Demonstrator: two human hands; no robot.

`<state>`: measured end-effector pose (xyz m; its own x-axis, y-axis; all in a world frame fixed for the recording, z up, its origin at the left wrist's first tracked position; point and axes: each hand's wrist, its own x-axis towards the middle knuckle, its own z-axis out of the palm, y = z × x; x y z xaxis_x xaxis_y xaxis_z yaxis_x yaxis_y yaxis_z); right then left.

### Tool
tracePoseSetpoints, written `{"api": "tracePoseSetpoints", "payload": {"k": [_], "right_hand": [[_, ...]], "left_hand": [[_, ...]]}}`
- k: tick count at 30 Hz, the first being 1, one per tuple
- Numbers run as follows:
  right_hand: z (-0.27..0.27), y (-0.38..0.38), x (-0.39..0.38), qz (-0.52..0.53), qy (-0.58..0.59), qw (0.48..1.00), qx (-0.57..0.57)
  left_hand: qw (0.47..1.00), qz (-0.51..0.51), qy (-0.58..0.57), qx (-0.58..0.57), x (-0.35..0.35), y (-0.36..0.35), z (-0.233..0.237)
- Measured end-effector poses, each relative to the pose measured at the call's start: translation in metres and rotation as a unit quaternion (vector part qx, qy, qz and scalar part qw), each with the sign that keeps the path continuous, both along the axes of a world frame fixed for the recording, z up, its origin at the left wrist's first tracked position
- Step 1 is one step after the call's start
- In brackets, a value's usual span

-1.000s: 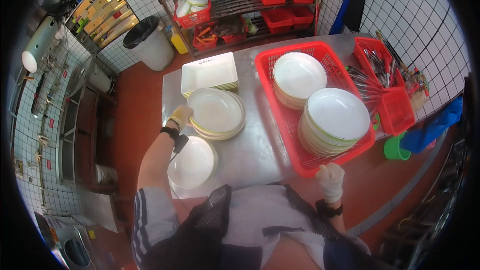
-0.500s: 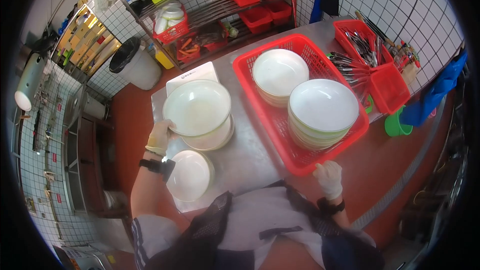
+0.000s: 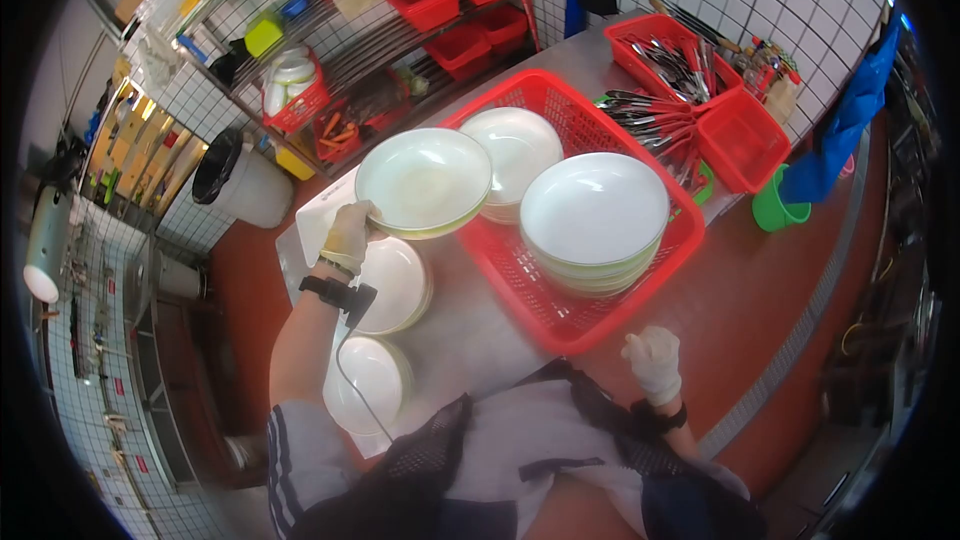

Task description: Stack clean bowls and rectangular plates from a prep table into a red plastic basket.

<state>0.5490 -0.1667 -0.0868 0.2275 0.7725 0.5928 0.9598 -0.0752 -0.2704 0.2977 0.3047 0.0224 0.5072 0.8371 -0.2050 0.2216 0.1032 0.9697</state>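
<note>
In my gloved left hand [image 3: 347, 238] I grip the edge of a wide white bowl [image 3: 425, 178] with a greenish rim. It hangs over the left side of the red plastic basket [image 3: 568, 332], overlapping a bowl stack [image 3: 515, 155] inside. A second stack of white bowls [image 3: 597, 208] sits nearer me in the same basket. On the metal table, below my left wrist, stand two more white bowl stacks, one farther [image 3: 385, 285] and one nearer [image 3: 365, 387]. My gloved right hand [image 3: 653, 364] is curled closed near the basket's front corner, with nothing visible in it.
A white flat device [image 3: 320, 215] lies at the table's left edge. Cutlery fills a red container [image 3: 665, 60] at the back right, beside another red bin [image 3: 742, 140]. Behind are a metal rack [image 3: 365, 45] and a lined waste bin [image 3: 240, 180]; a green bucket [image 3: 780, 202] stands right.
My left hand has lifted the bowl off the farther table stack and carried it right, toward the basket. The view has shifted slightly. My right hand stays curled in about the same place.
</note>
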Motion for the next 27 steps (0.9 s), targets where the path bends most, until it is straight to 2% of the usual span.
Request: {"api": "tracePoseSetpoints", "payload": {"k": [2, 12, 14, 15, 17, 27], "right_hand": [[0.002, -0.008, 0.002, -0.020, -0.002, 1.000, 0.012], [-0.002, -0.026, 0.015, -0.018, 0.048, 0.999, -0.007], [0.001, -0.025, 0.018, -0.011, 0.071, 0.997, -0.011], [0.005, -0.022, 0.019, -0.026, 0.049, 0.998, 0.007], [0.007, -0.023, 0.021, -0.043, 0.027, 0.998, 0.024], [-0.009, -0.036, 0.028, -0.051, 0.046, 0.998, -0.003]], "left_hand": [[0.998, 0.007, -0.002, -0.068, 0.013, 0.019, -0.022], [0.999, -0.005, -0.009, -0.053, 0.080, 0.030, -0.055], [0.981, -0.121, 0.104, 0.107, 0.088, 0.032, -0.059], [0.981, -0.122, 0.103, 0.105, 0.097, 0.028, -0.057], [1.000, -0.004, -0.010, -0.027, 0.118, 0.014, -0.047], [0.998, 0.040, -0.005, -0.048, 0.156, 0.042, -0.086]]}}
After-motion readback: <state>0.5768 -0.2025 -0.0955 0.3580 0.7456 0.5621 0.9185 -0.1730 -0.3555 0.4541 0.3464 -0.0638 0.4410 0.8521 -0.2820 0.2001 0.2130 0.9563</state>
